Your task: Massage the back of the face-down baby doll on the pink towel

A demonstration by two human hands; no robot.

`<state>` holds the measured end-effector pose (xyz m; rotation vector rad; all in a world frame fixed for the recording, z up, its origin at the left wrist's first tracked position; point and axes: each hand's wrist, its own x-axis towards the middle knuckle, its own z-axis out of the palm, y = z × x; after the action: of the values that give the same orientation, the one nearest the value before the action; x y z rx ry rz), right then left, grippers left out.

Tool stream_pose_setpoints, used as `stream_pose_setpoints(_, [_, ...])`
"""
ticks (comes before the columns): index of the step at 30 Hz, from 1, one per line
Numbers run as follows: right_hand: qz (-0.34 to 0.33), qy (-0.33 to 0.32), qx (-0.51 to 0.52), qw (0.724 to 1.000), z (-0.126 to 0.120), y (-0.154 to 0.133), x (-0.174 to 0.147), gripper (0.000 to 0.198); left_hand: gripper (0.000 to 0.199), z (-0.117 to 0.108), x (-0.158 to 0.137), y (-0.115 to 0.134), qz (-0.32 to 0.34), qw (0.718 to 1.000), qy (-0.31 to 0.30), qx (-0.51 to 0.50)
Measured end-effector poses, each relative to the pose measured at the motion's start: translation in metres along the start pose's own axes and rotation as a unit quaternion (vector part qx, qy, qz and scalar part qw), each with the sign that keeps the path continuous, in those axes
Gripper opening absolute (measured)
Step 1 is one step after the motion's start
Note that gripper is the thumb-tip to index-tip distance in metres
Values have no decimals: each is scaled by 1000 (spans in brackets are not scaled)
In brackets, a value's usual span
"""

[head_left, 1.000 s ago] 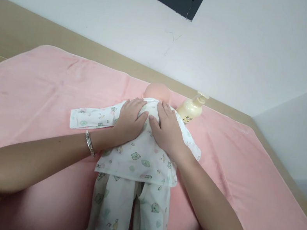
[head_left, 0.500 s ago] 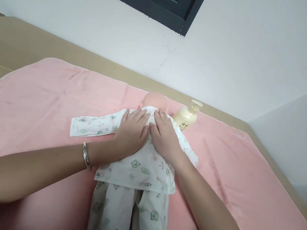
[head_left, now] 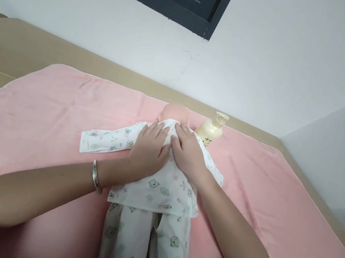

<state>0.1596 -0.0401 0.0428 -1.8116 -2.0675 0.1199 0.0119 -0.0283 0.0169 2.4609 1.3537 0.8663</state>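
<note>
On a plush pink blanket (head_left: 41, 115) lies a smooth-headed doll (head_left: 157, 193) in white, green-printed cotton clothes (head_left: 133, 237). Flat on the doll's upper torso rest the left hand (head_left: 151, 149) and right hand (head_left: 188, 153) — fingers slightly apart, clamped on nothing — seemingly a pressing or smoothing step; the next move likely calls for light, even palms. By the doll's head sits a cream pump bottle (head_left: 210, 130).

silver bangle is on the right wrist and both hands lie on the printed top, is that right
Not quite: the head view shows the silver bangle on the left wrist, not the right. The rest holds: the left hand and the right hand both lie on the printed top.
</note>
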Motion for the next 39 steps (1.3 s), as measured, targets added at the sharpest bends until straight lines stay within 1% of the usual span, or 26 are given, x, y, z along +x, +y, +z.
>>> stream_pose_setpoints(3, [17,6,-5,1000,2,3,3,59,55,1,-5,3,11,1000,-21,-17])
stream_pose_setpoints(6, [10,10,-23,1000,3,-9,-9,59,52,-1,7,-7,-24,998,-18,-49])
stream_pose_setpoints(8, [-13,17,-48,999,3,-19,-19,58,48,-4,17,-13,-31,998,-9,-57])
stream_pose_setpoints(11, [-38,11,-52,998,-1,-23,-22,58,46,-6,19,-14,1,1000,-2,-25])
stream_pose_setpoints(14, [-26,-9,-22,999,-6,-13,-10,54,48,-6,9,-6,36,999,3,16])
stream_pose_setpoints(17, [-9,-3,-10,1000,-6,-3,1,52,53,-5,1,0,47,999,-8,20])
stream_pose_setpoints(19, [-2,6,-13,1000,-4,-3,1,54,53,-6,2,0,33,999,-25,1])
stream_pose_setpoints(21, [-2,19,-29,999,0,-8,-5,56,51,-8,8,-3,11,999,-31,-34])
stream_pose_setpoints(24, [-33,37,-65,997,2,-20,-19,57,49,-9,18,-9,-21,996,-19,-83])
stream_pose_setpoints(26, [-49,42,-74,995,3,-25,-24,56,51,-7,20,-12,-30,995,-5,-99])
stream_pose_setpoints(32, [-58,66,-42,995,8,-20,-22,56,49,1,17,-15,-29,992,30,-120])
stream_pose_setpoints(39, [-57,70,-27,996,9,-18,-21,56,50,2,16,-16,-25,990,39,-131])
